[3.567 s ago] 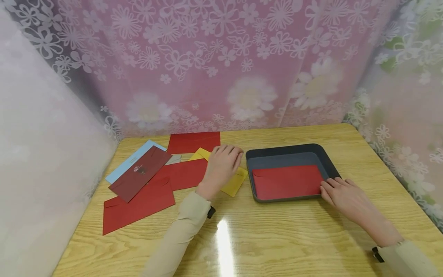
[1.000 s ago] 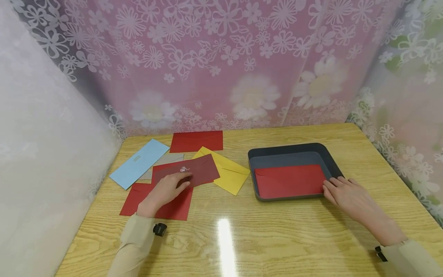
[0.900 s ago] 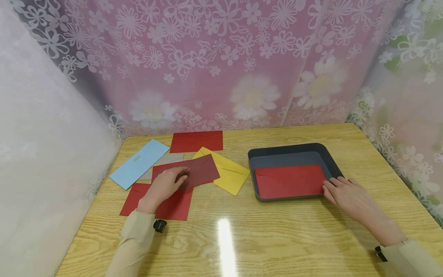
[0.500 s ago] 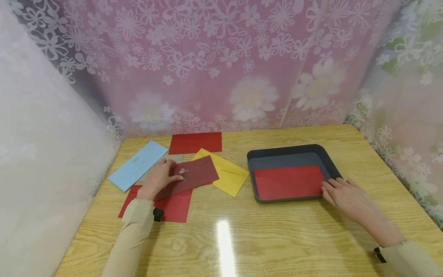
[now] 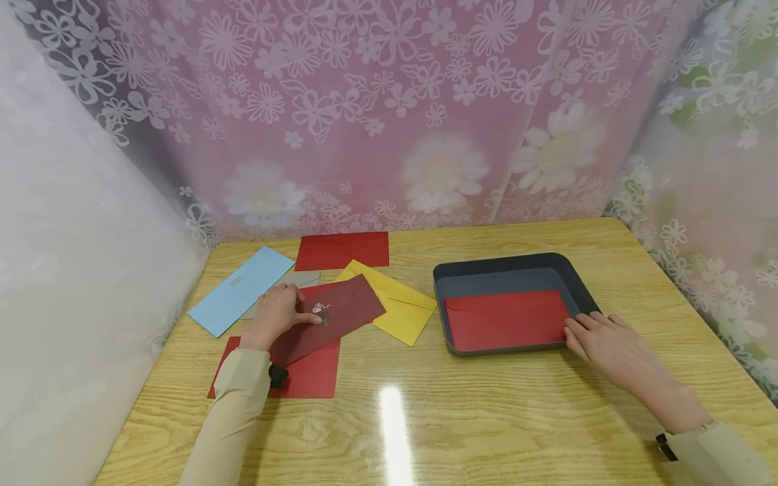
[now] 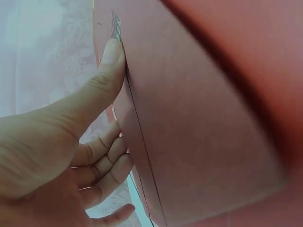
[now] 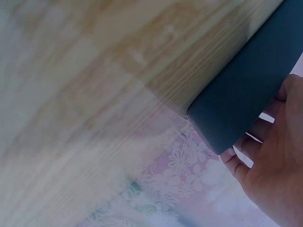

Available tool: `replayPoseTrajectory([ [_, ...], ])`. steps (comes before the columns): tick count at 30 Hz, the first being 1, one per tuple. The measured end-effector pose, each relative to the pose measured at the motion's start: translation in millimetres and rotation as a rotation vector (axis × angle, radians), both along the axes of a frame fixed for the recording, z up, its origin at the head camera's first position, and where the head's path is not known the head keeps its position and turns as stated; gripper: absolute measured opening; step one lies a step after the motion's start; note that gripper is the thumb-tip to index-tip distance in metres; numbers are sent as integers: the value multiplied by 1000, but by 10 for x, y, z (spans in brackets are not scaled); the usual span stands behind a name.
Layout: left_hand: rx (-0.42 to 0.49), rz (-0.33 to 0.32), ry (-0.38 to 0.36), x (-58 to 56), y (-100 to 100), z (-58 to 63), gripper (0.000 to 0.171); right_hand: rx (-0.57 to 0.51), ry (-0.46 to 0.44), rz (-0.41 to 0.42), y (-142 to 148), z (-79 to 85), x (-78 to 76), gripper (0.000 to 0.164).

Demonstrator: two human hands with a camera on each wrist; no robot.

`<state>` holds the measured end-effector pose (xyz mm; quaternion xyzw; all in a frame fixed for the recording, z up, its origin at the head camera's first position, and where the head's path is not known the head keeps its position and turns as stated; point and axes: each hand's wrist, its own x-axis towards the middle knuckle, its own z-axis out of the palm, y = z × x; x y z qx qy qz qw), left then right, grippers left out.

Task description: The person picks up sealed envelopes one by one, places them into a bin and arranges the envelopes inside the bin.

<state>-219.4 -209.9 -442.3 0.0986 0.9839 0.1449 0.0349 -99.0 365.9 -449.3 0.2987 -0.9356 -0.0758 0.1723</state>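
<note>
My left hand (image 5: 276, 316) pinches a dark red envelope (image 5: 346, 304) by its upper left edge. In the left wrist view the thumb (image 6: 111, 54) lies on the envelope's face and the fingertips sit at its edge. Beneath it are a bright red envelope (image 5: 316, 378) near the front and another red one, mostly covered. At the right, my right hand (image 5: 608, 344) grips the rim of a dark grey tray (image 5: 510, 260), fingers curled over its side. A red envelope (image 5: 507, 320) lies flat in the tray.
A light blue envelope (image 5: 240, 290) and a partly covered grey envelope (image 5: 306, 277) lie at the left. A yellow envelope (image 5: 404, 307) reaches toward the tray. Behind them is one more red envelope (image 5: 343, 250). Floral curtains (image 5: 365, 101) border the wooden table (image 5: 486, 418).
My left hand first moved left from near the tray to the pile. The dark red envelope slid right off the blue one; lately my thumb and fingers took its edge and tilted it.
</note>
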Motion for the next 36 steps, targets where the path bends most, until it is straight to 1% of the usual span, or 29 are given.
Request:
replayPoseTrajectory([
  [1,5,-2,-4,-3,-4,2,57,-4,8,5,0,-5,-3,86],
  [3,28,-13,-15,-6,-11,10,57,-15,15,6,-2,-10,-6,85],
  [7,106,-40,-44,0,-19,33,57,5,26,20,2,-13,-8,87],
  [10,162,-78,-26,8,-5,32,55,30,36,32,9,-14,-8,91],
  [11,170,-97,-4,9,3,29,52,35,37,33,11,-13,-8,91],
  [13,192,-111,38,9,38,23,44,57,35,37,15,-13,-4,92],
  [16,186,-109,135,-2,95,10,32,61,6,23,19,-10,7,85],
  [19,136,-99,258,0,148,12,23,67,-25,2,19,-12,19,59],
  [21,86,-107,345,9,180,33,20,62,-37,-9,15,-17,23,41],
  [23,38,-126,423,23,221,78,20,41,-40,-20,8,-25,21,31],
  [24,18,-137,461,28,244,107,20,28,-37,-25,5,-29,18,30],
  [26,-13,-162,527,37,296,173,22,-5,-32,-32,-3,-32,11,31],
  [27,-22,-175,556,40,324,209,23,-17,-26,-32,-4,-33,9,35],
  [30,-25,-206,615,57,416,319,24,-25,-11,-24,-4,-28,3,52],
  [31,-23,-214,625,63,449,355,24,-15,-6,-16,-1,-25,1,61],
  [32,-22,-223,636,67,482,388,24,-14,-6,-14,1,-21,0,63],
  [33,-22,-230,645,72,516,420,24,-4,-3,-7,5,-18,-1,70],
  [36,-22,-247,663,81,628,513,23,38,14,24,15,-14,-8,82],
])
